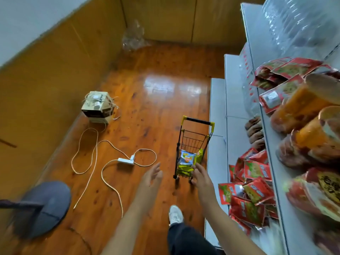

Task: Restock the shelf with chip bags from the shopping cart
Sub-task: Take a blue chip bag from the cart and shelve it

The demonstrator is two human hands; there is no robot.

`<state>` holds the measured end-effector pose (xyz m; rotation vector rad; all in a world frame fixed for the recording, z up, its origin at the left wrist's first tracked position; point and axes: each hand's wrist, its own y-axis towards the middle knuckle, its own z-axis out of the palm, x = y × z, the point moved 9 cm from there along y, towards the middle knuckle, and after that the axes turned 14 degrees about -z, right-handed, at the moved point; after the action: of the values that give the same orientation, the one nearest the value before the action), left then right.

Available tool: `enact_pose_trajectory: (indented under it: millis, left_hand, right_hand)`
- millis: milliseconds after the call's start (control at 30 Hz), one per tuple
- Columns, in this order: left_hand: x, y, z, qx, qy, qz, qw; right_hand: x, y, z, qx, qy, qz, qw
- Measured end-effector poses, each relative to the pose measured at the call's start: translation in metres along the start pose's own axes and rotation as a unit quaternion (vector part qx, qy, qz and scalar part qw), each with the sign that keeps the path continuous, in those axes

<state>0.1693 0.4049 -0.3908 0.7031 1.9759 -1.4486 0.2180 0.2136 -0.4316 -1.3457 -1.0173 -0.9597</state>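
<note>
Head view: right hand [201,178] touches yellow chip bag [185,167].

The scene is evenly and fairly brightly lit, with warm tones. A broad pale glare patch lies on the glossy wooden floor [128,144], beyond the small shopping cart [193,150], mirroring light that seems to come from above and ahead. Shadows are soft and short; a faint one sits under the cart's wheels. The wide-angle lens bends straight lines strongly: the edges of the shelf [239,89] lean and curve toward the frame's border. Snack packets [303,116] on the shelf, right of the cart, are smeared and out of focus. The grey round base [46,207], far left of the cart, is blurred too. Overall sharpness is modest, with compression softness.
</note>
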Motion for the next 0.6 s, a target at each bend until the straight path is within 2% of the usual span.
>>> enact_pose_trajectory:
  millis: [167, 333, 500, 600]
  left_hand:
    - [-0.050, 0.090, 0.012, 0.010, 0.056, -0.015, 0.998]
    - [-0.063, 0.174, 0.046, 0.063, 0.113, -0.059, 0.990]
    - [-0.056, 0.257, 0.088, 0.117, 0.179, -0.118, 0.970]
    - [-0.030, 0.313, 0.120, 0.154, 0.232, -0.176, 0.944]
  right_hand:
    - [-0.016, 0.085, -0.014, -0.031, -0.049, 0.042, 0.997]
    - [-0.030, 0.154, -0.017, -0.057, -0.075, 0.089, 0.992]
    - [-0.060, 0.210, -0.020, -0.076, -0.119, 0.150, 0.979]
    - [-0.091, 0.240, -0.022, -0.077, -0.154, 0.190, 0.967]
